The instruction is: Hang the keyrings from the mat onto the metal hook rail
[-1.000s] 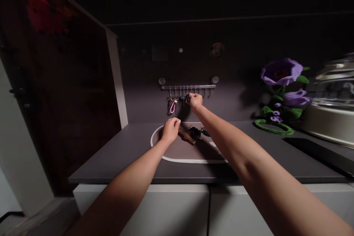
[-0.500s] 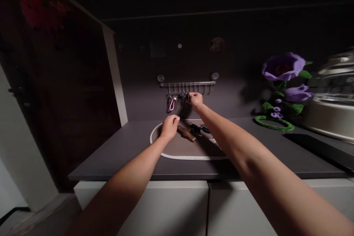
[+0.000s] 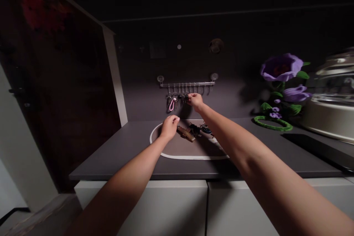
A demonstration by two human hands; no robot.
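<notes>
A clear hook rack (image 3: 190, 84) is fixed to the dark wall, and several keys (image 3: 180, 98) hang from its left hooks, one set with a pink strap (image 3: 172, 104). My right hand (image 3: 195, 101) is up at the middle hooks, its fingers closed on keys there; the fingertips partly hide them. Lower and to the left, my left hand (image 3: 169, 127) hovers over the mat's left part with thumb and fingers pinched; whatever may be in them cannot be made out. Beside it on the mat lie a brown key holder (image 3: 186, 134) and dark keys (image 3: 194, 129).
A pale-rimmed oval mat (image 3: 197, 157) lies on the grey counter (image 3: 110, 155). Purple artificial flowers (image 3: 282, 68) with a green ring base (image 3: 272, 123), a glass-and-cream appliance (image 3: 329, 107) and a flat black object (image 3: 312, 151) are at right. A dark door (image 3: 61, 92) stands at left.
My right hand stays at the hooks, with its fingers shifted slightly and more of the dark keys showing beside them. My left hand has barely moved.
</notes>
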